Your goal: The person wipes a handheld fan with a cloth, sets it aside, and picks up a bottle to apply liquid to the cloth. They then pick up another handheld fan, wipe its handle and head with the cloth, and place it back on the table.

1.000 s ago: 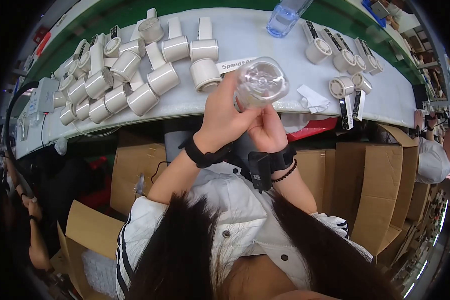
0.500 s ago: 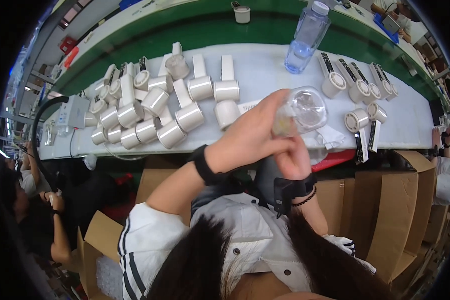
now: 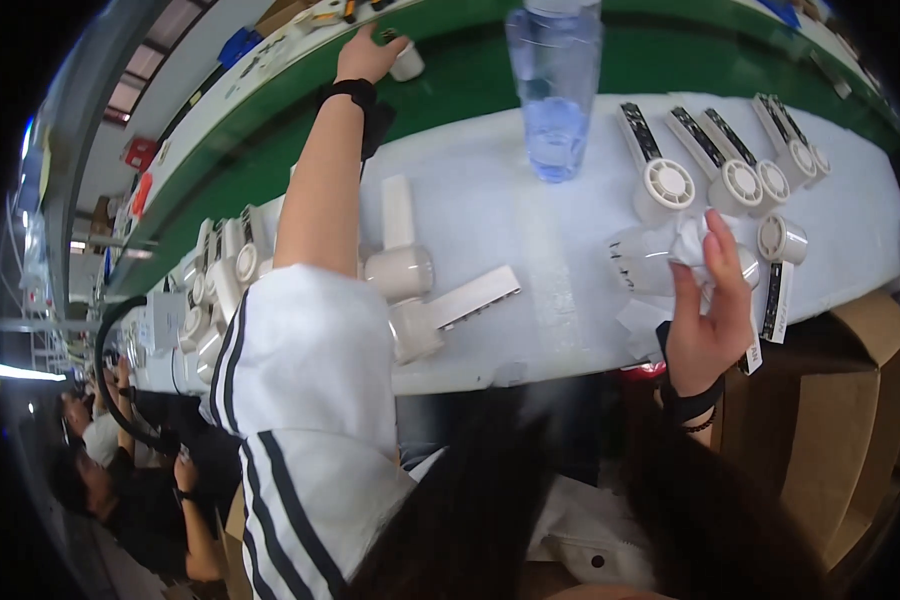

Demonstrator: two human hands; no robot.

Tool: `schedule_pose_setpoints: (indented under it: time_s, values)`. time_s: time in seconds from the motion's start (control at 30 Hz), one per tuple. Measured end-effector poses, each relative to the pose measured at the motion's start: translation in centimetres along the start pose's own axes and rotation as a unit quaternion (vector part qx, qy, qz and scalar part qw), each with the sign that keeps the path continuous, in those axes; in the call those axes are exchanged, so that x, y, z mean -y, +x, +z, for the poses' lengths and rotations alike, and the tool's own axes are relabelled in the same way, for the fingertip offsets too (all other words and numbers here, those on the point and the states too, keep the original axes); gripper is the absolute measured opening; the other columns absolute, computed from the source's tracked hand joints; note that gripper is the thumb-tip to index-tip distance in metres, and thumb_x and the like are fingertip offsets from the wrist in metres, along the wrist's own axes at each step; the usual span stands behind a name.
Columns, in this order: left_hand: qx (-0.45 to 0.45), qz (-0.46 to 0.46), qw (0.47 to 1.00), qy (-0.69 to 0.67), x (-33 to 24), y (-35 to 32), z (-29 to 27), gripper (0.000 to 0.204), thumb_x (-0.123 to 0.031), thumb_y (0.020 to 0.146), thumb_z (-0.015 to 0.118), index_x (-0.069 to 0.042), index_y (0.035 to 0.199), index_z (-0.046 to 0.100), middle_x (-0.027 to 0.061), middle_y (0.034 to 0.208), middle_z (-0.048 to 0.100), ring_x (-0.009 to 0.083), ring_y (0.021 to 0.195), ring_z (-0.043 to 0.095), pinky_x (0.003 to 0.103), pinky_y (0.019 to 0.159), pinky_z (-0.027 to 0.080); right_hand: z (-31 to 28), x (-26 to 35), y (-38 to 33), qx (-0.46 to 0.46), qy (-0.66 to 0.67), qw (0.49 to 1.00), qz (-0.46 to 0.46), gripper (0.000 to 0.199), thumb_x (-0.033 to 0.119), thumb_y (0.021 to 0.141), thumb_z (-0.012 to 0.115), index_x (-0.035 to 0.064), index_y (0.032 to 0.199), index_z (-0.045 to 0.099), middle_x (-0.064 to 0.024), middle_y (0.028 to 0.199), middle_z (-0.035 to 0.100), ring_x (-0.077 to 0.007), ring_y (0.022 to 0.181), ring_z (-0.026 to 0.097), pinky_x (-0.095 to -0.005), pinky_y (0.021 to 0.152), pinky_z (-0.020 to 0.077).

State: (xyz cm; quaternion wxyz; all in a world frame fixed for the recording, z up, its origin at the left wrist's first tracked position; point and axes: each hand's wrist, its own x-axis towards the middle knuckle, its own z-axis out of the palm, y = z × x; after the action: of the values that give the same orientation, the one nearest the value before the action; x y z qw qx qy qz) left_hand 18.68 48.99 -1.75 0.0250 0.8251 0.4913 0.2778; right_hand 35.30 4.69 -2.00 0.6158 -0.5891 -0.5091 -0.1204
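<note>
Far up at the back left, my left hand (image 3: 367,57) is stretched out to a small white round-headed part (image 3: 407,64) with a short dark-striped handle. Its fingers close at the handle end. At the right, my right hand (image 3: 708,325) has its thumb and fingers around a clear plastic container (image 3: 642,262) lying on its side on the table. Crumpled white tissue (image 3: 688,243) shows at its fingertips. Beside that hand lie several white parts with slotted round ends (image 3: 667,185) and dark-striped handles.
A tall clear bottle (image 3: 557,125) with some liquid stands on the white table (image 3: 490,225). More white cylinder-headed parts (image 3: 400,272) lie at the left, partly behind my left arm. A green strip (image 3: 460,95) runs behind the table. Cardboard boxes (image 3: 840,420) stand below, right.
My hands have come apart from around the clear container. The left has reached far forward to the white part; the right has moved right and down to the table with the container. The view has shifted.
</note>
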Motion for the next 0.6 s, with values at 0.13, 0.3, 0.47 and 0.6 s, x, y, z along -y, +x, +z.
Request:
schedule_pose_setpoints:
  time_s: [0.13, 0.3, 0.47, 0.6]
  values:
    - [0.041, 0.048, 0.991, 0.119, 5.9, 2.8, 3.9, 0.063, -0.045, 0.068, 0.067, -0.016, 0.122, 0.052, 0.0149, 0.11, 0.061, 0.0331, 0.101, 0.058, 0.037, 0.089, 0.046, -0.1, 1.5, 0.4, 0.123, 0.005, 0.992, 0.006, 0.035, -0.015, 0.077, 0.056, -0.0049, 0.11, 0.053, -0.0249, 0.118, 0.053, -0.0292, 0.109, 0.054, -0.0355, 0.092, 0.043]
    - [0.12, 0.086, 0.988, 0.043, 1.5, 1.4, 1.8, 0.046, -0.024, 0.067, 0.072, -0.012, 0.109, 0.056, 0.0178, 0.102, 0.061, 0.0323, 0.097, 0.057, 0.037, 0.083, 0.045, 0.3, 0.9, 1.5, 0.078, 0.013, 0.997, 0.021, 0.024, -0.008, 0.079, 0.058, -0.0055, 0.104, 0.058, -0.0215, 0.11, 0.06, -0.0249, 0.103, 0.057, -0.0319, 0.089, 0.0432]
    - [0.254, 0.079, 0.953, -0.148, -9.0, -8.4, -8.0, 0.04, -0.007, 0.07, 0.062, 0.0, 0.107, 0.052, 0.0092, 0.091, 0.059, 0.0143, 0.075, 0.057, 0.026, 0.063, 0.047, -0.6, 0.4, 1.2, 0.058, -0.021, 0.998, -0.029, 0.02, -0.007, 0.08, 0.057, -0.0061, 0.1, 0.059, -0.0182, 0.106, 0.062, -0.0219, 0.1, 0.058, -0.0305, 0.087, 0.0442]
    - [0.325, 0.203, 0.921, -0.076, -10.2, -15.9, -11.9, 0.043, -0.021, 0.068, 0.069, -0.013, 0.108, 0.056, 0.0153, 0.096, 0.058, 0.0301, 0.09, 0.057, 0.035, 0.077, 0.045, -0.4, 2.6, 2.2, 0.062, -0.103, 0.991, -0.064, 0.019, -0.009, 0.08, 0.057, -0.0061, 0.099, 0.06, -0.016, 0.104, 0.063, -0.0204, 0.097, 0.058, -0.0293, 0.085, 0.0453]
